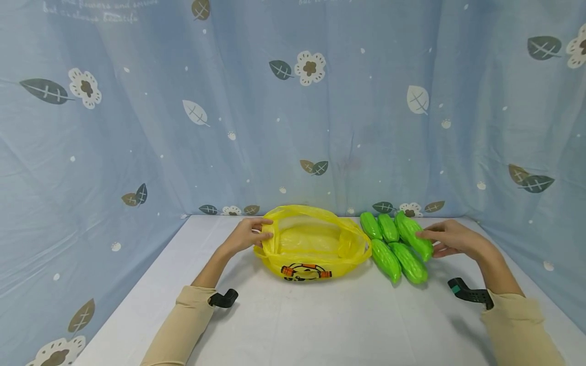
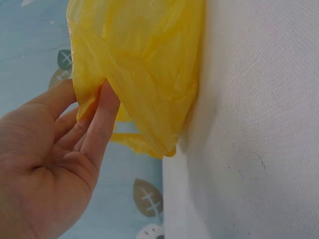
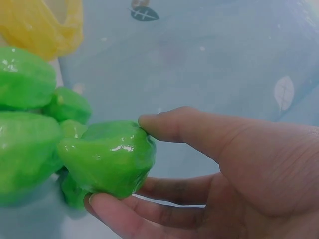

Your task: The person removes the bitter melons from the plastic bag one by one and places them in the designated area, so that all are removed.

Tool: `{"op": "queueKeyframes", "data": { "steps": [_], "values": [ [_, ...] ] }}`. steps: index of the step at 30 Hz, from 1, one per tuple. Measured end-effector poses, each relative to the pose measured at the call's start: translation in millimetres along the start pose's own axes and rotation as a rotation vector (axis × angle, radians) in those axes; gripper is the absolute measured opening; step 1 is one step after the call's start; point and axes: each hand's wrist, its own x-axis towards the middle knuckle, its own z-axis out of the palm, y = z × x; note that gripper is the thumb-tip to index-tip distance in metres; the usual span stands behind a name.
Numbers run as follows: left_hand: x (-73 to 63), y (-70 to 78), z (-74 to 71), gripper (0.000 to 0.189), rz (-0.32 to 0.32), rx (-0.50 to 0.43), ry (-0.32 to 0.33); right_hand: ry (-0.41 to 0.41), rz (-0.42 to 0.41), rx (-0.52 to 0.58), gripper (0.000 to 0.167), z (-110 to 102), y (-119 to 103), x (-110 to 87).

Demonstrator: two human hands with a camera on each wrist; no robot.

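A yellow plastic bag [image 1: 270, 262] with a printed orange-and-black figure lies with its mouth open at the middle of the table. My left hand [image 1: 244, 236] pinches the bag's left rim; in the left wrist view the thin film [image 2: 144, 64] runs between thumb and fingers. On the right, my right hand [image 1: 460, 240] grips a bumpy green bitter melon [image 1: 413, 235], thumb on one side and fingers on the other. Its glossy end [image 3: 112, 157] shows in the right wrist view. Several more bitter melons [image 1: 385, 260] lie together between the bag and my right hand.
A white cloth [image 1: 311, 325] covers the table. Behind it and at both sides hangs a blue curtain [image 1: 256, 127] with leaves and flowers. The bag's right handle [image 1: 364, 244] lies close beside the bitter melons.
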Motion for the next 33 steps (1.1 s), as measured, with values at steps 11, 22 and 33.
{"op": "queueKeyframes", "data": {
  "steps": [11, 22, 33],
  "values": [
    [0.6, 0.0, 0.5, 0.051, 0.017, 0.004, -0.001, 0.011, 0.029, -0.025, 0.087, -2.7, 10.5, -10.7],
    [0.8, -1.8, 0.6, 0.05, 0.008, 0.003, -0.006, -0.008, 0.057, -0.042, 0.089, -2.4, 20.7, -8.5],
    [0.9, -1.7, 0.9, 0.051, 0.033, -0.009, -0.008, -0.027, 0.078, -0.035, 0.085, -2.2, 27.7, -4.0]
  ]
}}
